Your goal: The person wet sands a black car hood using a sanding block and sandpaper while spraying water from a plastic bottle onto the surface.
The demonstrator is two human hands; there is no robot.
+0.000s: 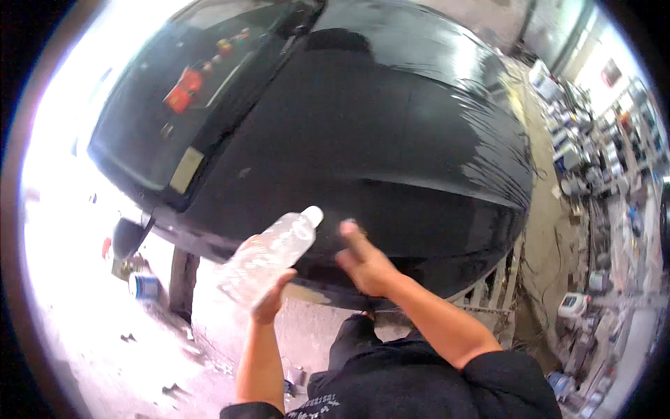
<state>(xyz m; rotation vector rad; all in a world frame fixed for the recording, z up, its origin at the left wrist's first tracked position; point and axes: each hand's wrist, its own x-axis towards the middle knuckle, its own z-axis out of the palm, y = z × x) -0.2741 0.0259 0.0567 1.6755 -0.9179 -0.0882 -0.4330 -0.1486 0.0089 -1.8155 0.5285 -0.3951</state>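
Observation:
My left hand (271,299) is wrapped round a clear plastic bottle (269,253) with a white cap (313,215). The bottle tilts, its cap end up and to the right, over the near side of a black car's bonnet (335,140). Just right of the cap, my right hand (366,265) hovers with its fingers apart, slightly blurred, and I see nothing in it. Shiny wet streaks (488,153) run across the bonnet's right part, while its middle looks matt.
The windscreen (202,77) is at the left, with red objects behind it, and a side mirror (129,237) juts out below. A blue and white tin (144,286) stands on the floor. Shelves at the right hold many cans (572,185) and a white jug (574,304).

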